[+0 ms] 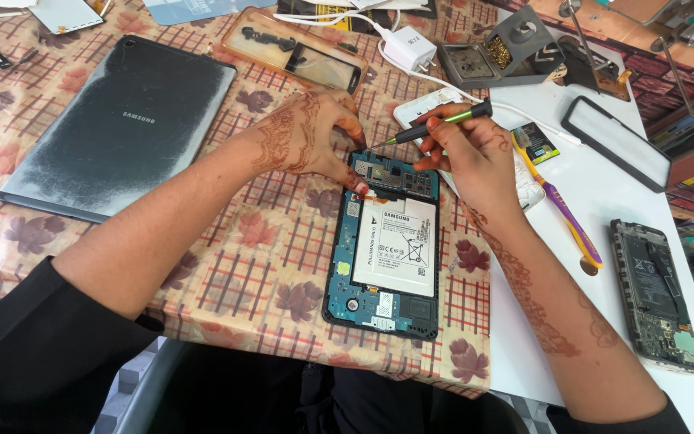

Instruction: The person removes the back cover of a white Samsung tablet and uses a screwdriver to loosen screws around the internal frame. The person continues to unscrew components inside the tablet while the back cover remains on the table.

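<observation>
With my right hand (pixel 475 157) pinching the screwdriver (pixel 431 126), my left hand (pixel 307 137) should press the opened tablet (pixel 383 241) firmly, tip held upright.

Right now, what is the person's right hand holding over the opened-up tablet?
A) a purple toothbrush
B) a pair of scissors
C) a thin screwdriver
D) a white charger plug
C: the right hand grips a thin screwdriver with a dark and green handle, its tip pointing at the top of the opened tablet, while the purple toothbrush lies untouched on the white table.
</observation>
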